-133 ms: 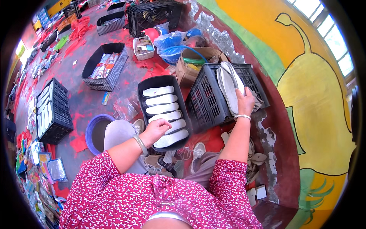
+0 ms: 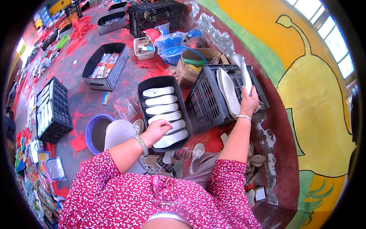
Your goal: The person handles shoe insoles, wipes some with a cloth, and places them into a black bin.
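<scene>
the dark crate stands just beyond the right hand. a smaller black bin, with a row of white insoles, is under the left hand, whose fingers are curled; i cannot tell if they touch something. the hands are apart. to the left of the right hand, some pale insoles lean in the crate. the right hand is clamped on one blurred, upright insole.

Glaring window, fisheye-bent edges

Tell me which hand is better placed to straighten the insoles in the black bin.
Left, likely: the left hand is over those insoles, seemingly empty; the right hand holds another insole at the plastic crate.
</scene>
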